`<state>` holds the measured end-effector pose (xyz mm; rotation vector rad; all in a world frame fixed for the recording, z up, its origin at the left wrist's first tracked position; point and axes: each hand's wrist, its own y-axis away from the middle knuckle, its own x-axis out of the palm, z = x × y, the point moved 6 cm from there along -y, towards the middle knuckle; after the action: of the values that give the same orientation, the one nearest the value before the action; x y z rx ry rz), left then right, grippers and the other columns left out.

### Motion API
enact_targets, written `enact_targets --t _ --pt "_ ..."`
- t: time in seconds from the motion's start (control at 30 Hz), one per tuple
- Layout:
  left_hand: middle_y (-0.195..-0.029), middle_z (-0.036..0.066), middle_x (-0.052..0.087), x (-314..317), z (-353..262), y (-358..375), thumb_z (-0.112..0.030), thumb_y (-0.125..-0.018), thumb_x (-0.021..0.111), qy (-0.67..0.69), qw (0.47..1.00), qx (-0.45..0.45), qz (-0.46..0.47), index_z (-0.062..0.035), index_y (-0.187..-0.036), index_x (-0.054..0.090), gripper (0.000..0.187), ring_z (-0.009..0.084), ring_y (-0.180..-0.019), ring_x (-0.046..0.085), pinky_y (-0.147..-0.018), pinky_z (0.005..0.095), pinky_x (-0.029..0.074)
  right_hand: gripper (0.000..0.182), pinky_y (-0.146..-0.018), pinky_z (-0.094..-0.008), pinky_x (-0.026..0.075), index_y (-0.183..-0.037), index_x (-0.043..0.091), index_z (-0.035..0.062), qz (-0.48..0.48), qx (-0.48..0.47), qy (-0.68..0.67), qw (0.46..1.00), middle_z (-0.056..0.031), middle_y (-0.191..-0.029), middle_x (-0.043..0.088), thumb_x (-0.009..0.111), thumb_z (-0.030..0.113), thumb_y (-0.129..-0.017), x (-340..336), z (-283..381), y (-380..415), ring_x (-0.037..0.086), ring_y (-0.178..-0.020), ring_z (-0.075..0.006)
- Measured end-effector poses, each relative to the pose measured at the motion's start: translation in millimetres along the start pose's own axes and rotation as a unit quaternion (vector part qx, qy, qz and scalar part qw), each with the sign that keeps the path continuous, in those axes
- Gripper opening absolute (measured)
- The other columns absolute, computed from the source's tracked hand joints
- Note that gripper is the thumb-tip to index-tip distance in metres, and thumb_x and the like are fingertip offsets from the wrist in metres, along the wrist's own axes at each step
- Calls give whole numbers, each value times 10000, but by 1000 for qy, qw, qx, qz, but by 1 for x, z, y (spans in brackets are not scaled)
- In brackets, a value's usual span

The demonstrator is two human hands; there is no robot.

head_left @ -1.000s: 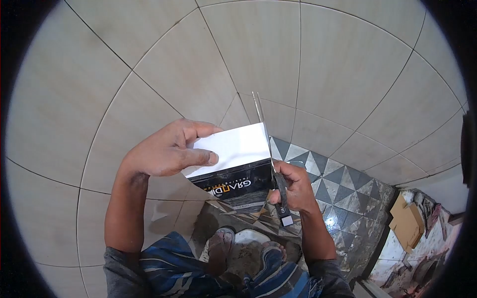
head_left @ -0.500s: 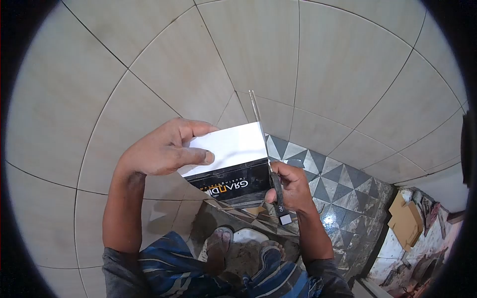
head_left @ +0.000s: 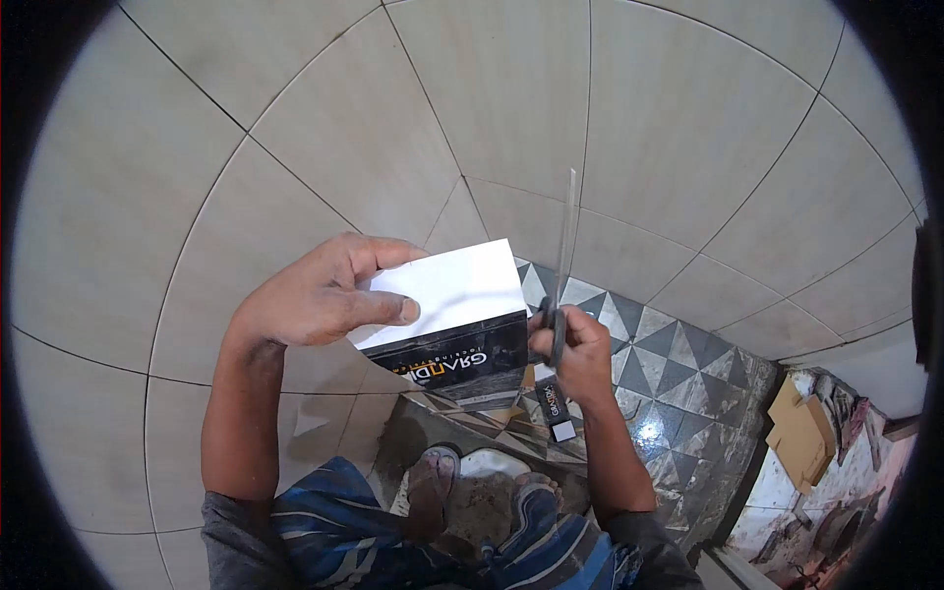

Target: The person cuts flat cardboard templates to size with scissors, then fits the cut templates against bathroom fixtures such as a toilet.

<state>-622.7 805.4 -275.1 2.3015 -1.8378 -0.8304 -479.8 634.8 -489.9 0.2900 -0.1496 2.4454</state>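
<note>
My left hand [head_left: 339, 295] pinches a sheet of thin card [head_left: 447, 280] between thumb and fingers. The card is white on its upper half, with a black printed band and upside-down lettering below. A pair of scissors [head_left: 564, 246] is in my right hand [head_left: 575, 354], fingers through the dark handles and blades pointing up. The blades stand just right of the card's straight right edge, apart from it. Below my right hand shows a narrow black strip of card [head_left: 551, 408] with letters and a white end; what supports it is hidden.
Large beige wall tiles [head_left: 521, 98] rise ahead and to the left. Patterned grey-and-white floor tiles [head_left: 678, 369] lie below. My sandalled feet stand near a white fixture [head_left: 492, 465]. At right, flattened brown cardboard [head_left: 801, 438] rests on a stained white surface.
The scissors have moved right, away from the card's edge, and tilted right. The narrow strip now shows apart from the card, below my right hand. My left hand stays nearly still.
</note>
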Motion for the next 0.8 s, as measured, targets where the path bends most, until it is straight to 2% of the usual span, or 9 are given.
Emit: enact_targets --t 0.1,0.23,0.43,0.5,0.6,0.7,0.73,0.77,0.8 --pt "-1117 142 764 -6 2 8 -102 -885 766 -3 1000 1 -16 94 -1301 664 472 168 -988 713 -872 307 560 249 -642 -306 515 -929 740 7 -94 50 255 961 -38 -798 715 817 243 -907 -65 -114 -13 652 -701 -131" --pt "-1102 92 742 -10 -2 41 -144 -901 740 42 996 -11 -75 74 -1268 668 433 139 -996 672 -876 281 529 519 -732 -487 558 -862 688 -30 -103 142 516 838 -219 -793 698 815 474 -849 -139 -221 38 701 -770 -423" --pt "-1180 126 719 -43 66 160 -203 -802 818 143 949 57 -275 72 -1367 581 672 191 -1043 693 -931 311 533 451 -861 -511 584 -931 712 -13 -75 240 598 761 -234 -973 749 798 417 -826 -228 -342 153 738 -944 -425" --pt "-1155 104 710 -38 107 203 -199 -802 856 206 907 70 -360 40 -1410 494 747 195 -1003 715 -872 333 595 434 -915 -509 585 -979 723 -7 63 320 615 718 -253 -1068 749 801 383 -807 -240 -375 174 737 -1016 -420" --pt "-1314 147 678 -17 161 256 -266 -836 876 227 861 56 -451 18 -1433 492 765 253 -1162 703 -1013 401 577 442 -943 -499 583 -1034 738 4 101 356 616 696 -256 -1071 748 789 382 -809 -237 -368 166 736 -1058 -413" --pt "-1320 148 670 16 199 284 -295 -858 870 261 837 19 -480 13 -1458 472 783 265 -1173 696 -1037 427 565 390 -843 -495 591 -1047 744 17 127 243 637 721 -217 -1038 759 721 379 -904 -202 -352 116 741 -916 -377" --pt "-1348 138 659 30 199 277 -249 -866 846 285 828 9 -484 20 -1462 469 754 239 -1206 668 -1079 398 509 414 -807 -467 583 -1048 740 46 142 238 456 846 -168 -1057 758 679 448 -972 -181 -358 96 722 -893 -299" --pt "-1344 133 662 40 208 274 -228 -877 834 312 819 -4 -482 14 -1467 470 734 235 -1200 670 -1074 398 512 513 -934 -472 557 -1212 699 57 94 358 77 926 -113 -1026 763 592 528 -1041 -130 -322 83 720 -955 -342" --pt "-1341 128 665 51 223 273 -208 -888 823 339 809 -16 -479 9 -1471 470 715 230 -1193 672 -1069 398 516 594 -935 -437 566 -1314 628 74 39 372 -202 905 -70 -1127 739 560 598 -1044 -88 -306 75 718 -1006 -287"
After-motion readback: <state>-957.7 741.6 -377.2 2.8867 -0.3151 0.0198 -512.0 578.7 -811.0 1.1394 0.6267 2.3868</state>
